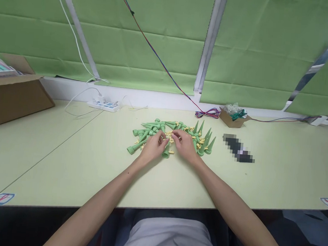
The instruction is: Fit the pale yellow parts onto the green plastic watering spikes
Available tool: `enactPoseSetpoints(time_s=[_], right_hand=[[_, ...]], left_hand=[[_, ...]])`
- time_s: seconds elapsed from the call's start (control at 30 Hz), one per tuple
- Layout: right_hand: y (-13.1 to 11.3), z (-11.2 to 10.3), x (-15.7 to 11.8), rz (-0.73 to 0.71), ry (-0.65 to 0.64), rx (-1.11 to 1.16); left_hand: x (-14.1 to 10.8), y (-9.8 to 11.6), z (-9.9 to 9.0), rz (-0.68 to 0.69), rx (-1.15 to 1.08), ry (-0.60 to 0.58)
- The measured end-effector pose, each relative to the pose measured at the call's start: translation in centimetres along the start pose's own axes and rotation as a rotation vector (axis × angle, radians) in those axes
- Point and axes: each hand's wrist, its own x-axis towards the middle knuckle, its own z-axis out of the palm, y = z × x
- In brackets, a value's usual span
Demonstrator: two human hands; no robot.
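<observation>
My left hand (154, 146) has its thumb and fingers pinched together over the middle of a pile of green plastic spikes (142, 139). Just under its fingertips is a green spike (165, 153) with its round open end toward me. Close by on the right, my right hand (185, 144) is also closed in a pinch. Small yellow plastic pieces (169, 133) lie between and behind both hands. What either pinch holds is too small and too covered to make out. Several green spikes (208, 144) stand upright with yellow pieces among them, to the right of my right hand.
A cardboard box (13, 98) stands at the far left. Behind the pile are a power strip (104, 105) and a coiled red-and-blue cable (207, 113). At the back right sits a small carton (233, 119) with plastic bags. A blurred dark object (238, 148) lies right of the spikes.
</observation>
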Motion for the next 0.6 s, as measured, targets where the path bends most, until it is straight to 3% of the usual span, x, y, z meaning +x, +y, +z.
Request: enactPoseSetpoints(time_s=[0.17, 0.6], right_hand=[[0.19, -0.14, 0.16, 0.064, 0.033, 0.009], [0.32, 0.07, -0.03, 0.065, 0.021, 0.007]], left_hand=[[-0.34, -0.04, 0.22, 0.012, 0.141, -0.147], [-0.47, -0.17, 0.30, 0.142, 0.124, -0.269]])
